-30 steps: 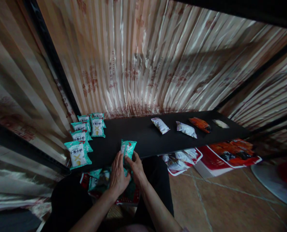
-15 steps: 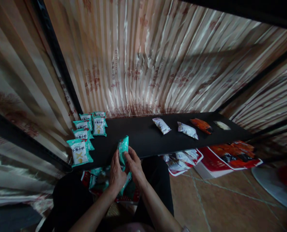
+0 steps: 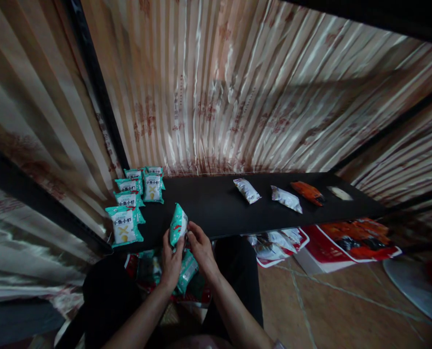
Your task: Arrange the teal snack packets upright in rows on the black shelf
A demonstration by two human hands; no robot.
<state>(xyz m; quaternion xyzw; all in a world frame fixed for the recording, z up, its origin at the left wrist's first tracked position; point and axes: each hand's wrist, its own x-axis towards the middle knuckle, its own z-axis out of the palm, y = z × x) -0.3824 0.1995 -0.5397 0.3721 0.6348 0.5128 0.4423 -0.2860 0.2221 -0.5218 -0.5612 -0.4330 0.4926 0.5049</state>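
Observation:
A teal and white snack bag (image 3: 178, 224) is held up at the front edge of the black shelf, tilted, with a red patch on its side. My left hand (image 3: 171, 261) is closed around its lower part. At its right edge, my right hand (image 3: 201, 247) has bent fingers gripping the border of the bag; the fingertips are partly hidden. Several matching bags (image 3: 124, 227) stand in two rows on the shelf's left end. Below my hands, more teal bags (image 3: 187, 272) lie in a red-rimmed container between my knees.
On the black shelf (image 3: 201, 203) lie two silver-white packets (image 3: 247, 190), an orange packet (image 3: 308, 192) and a small pale packet (image 3: 340, 193). Under its front edge sit a basket of silver packets (image 3: 274, 245) and a red box of orange packets (image 3: 361, 232). Dark uprights and patterned sheeting surround the shelf.
The snack bag has turned in my hands and moved slightly left, showing more of its side. My right hand has drawn back to its right edge. The view has shifted slightly.

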